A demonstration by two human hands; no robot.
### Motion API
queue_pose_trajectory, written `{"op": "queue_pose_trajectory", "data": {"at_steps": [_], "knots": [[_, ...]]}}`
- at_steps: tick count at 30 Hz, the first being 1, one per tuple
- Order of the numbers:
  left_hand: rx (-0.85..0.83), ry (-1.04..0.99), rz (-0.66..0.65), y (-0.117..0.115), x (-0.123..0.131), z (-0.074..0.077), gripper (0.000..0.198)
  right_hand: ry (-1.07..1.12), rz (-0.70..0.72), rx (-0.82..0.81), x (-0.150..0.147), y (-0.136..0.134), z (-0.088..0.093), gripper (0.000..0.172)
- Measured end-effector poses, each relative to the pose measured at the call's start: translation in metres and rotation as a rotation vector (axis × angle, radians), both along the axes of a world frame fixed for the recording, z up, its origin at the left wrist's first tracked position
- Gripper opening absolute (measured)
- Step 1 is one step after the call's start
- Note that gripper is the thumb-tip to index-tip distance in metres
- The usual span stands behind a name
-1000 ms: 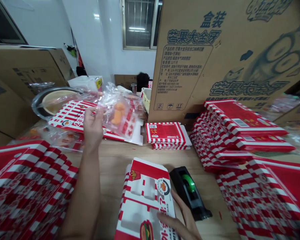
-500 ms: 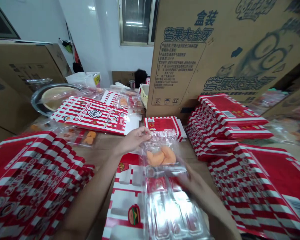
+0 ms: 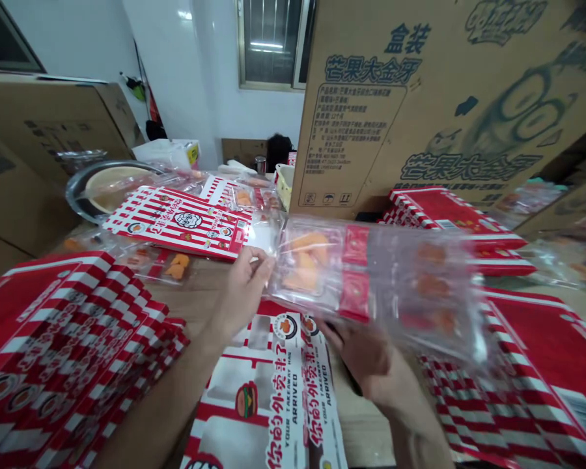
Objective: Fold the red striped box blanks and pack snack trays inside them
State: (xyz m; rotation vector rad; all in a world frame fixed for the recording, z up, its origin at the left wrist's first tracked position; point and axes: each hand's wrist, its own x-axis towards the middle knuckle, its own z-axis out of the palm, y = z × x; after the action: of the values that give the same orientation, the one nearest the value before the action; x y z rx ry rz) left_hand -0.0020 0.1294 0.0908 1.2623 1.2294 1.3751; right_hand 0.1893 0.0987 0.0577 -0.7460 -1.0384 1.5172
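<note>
Plastic pack point(image 3: 371, 280): long axis runs left-right | left hand point(image 3: 244, 293) pinches its left end | right hand point(image 3: 359, 358) below lower edge (grip unclear).

The clear plastic tray point(image 3: 371, 280) of orange sweets point(image 3: 303, 264) has turned sideways and risen higher above the red and white paper box point(image 3: 268, 397). The left hand point(image 3: 244, 293) now pinches its end, and the right hand point(image 3: 359, 358) has moved under it.
</note>
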Motion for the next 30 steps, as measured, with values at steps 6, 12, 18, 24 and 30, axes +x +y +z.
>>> {"op": "queue_pose_trajectory", "data": {"at_steps": [6, 12, 18, 24, 30], "knots": [[0.018, 0.567, 0.002, -0.011, -0.03, -0.02, 0.025, 0.298, -0.35, -0.247, -0.018, 0.028, -0.005, 0.017], [-0.288, 0.431, -0.165, -0.012, -0.057, -0.036, 0.022, 0.294, -0.535, -0.144, -0.006, 0.062, -0.021, 0.02], [-0.251, 0.1, -0.086, -0.022, -0.032, -0.022, 0.022, 0.172, -0.151, -0.337, -0.015, 0.056, -0.01, 0.018], [-0.192, -0.077, 0.243, -0.029, -0.02, -0.022, 0.034, -0.007, 0.135, -0.364, 0.0, 0.054, 0.002, 0.016], [-0.259, -0.068, 0.029, -0.028, -0.025, -0.029, 0.034, -0.11, 0.349, -0.281, 0.006, 0.061, 0.009, 0.033]]}}
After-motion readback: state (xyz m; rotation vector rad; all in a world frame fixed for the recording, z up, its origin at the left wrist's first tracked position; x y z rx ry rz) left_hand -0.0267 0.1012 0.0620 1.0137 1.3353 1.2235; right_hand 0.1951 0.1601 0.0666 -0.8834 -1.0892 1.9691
